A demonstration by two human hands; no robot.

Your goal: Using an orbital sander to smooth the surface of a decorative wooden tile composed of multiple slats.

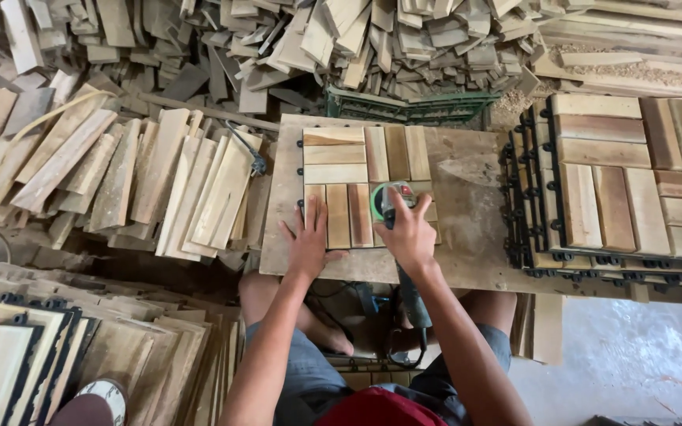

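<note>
Red cloth (376,409) sits closest. Right hand (408,235) wraps tight around the sander (392,201) on the wood tile (357,177), which lies on the work board (467,229). Left hand (308,244) lies flat, fingers spread, holding the tile's edge. I think the sander could bump those near fingers.

No packages, labels, signs, screens.

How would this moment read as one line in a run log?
left hand: flat on wooden slat tile | right hand: gripping green sander on tile | surface: board | right: stacked tiles
</note>
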